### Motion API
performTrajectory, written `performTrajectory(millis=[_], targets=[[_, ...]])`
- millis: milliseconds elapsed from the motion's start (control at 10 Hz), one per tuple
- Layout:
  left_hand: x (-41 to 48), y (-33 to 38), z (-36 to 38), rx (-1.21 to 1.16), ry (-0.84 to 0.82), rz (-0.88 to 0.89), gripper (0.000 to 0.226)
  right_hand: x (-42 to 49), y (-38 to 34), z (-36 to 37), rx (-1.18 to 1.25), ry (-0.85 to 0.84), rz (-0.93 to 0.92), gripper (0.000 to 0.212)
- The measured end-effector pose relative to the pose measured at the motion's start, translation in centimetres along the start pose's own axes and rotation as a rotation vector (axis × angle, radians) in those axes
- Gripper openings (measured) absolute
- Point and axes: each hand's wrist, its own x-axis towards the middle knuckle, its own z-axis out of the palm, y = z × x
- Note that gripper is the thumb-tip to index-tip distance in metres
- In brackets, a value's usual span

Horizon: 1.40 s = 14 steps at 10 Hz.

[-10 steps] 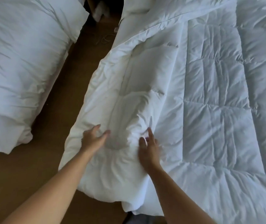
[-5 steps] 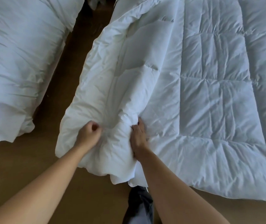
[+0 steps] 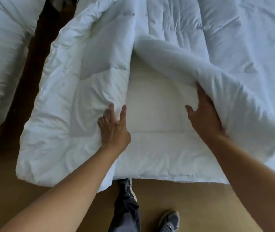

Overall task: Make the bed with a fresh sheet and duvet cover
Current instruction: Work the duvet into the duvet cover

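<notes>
Duvet lay low in front of the person, partly folded.
Left hand lay flat on the left fold, right hand flat against the right fold, well apart, gripping nothing; both folds probably needed pushing outward evenly, near edge straight.

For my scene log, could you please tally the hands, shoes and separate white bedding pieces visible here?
Hands: 2, left hand, right hand
Shoes: 2, dark shoe, grey shoe
White bedding pieces: 2, quilted duvet, bedding at far left
Total: 6
</notes>
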Motion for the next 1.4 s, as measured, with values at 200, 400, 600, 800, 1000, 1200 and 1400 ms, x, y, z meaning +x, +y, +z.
performTrajectory(millis=[200,400,600,800,1000,1200,1400], targets=[[0.7,9.0,3.4,-0.173,-0.735,-0.054,0.128,7.4,7.1,-6.6,-0.077,-0.038,0.351,0.08],[4.0,13.7,1.4,-0.217,-0.668,-0.195,0.115,8.3,8.1,-3.9,-0.577,-0.254,-0.128,0.062],[15.9,25.1,-1.8,-1.404,-0.216,-0.425,0.1,14.9,9.4,-1.0,-0.276,-0.312,-0.085,0.087],[22.6,33.6,-3.2,-1.364,-0.091,-0.525,0.084,20.2,17.9,-6.2,0.209,-0.367,-0.012,0.014],[24.4,56.7,-8.7,-1.17,-0.425,-0.145,0.051,20.4,36.8,-17.9,0.439,-0.385,0.498,0.032],[18.7,73.7,-8.8,-0.911,-0.728,0.278,0.048,23.2,60.6,-21.0,0.187,-0.391,1.021,0.034],[12.3,67.2,-4.4,-0.372,-0.102,-0.17,0.099,22.1,64.9,-17.6,0.314,-0.493,0.772,0.097]])
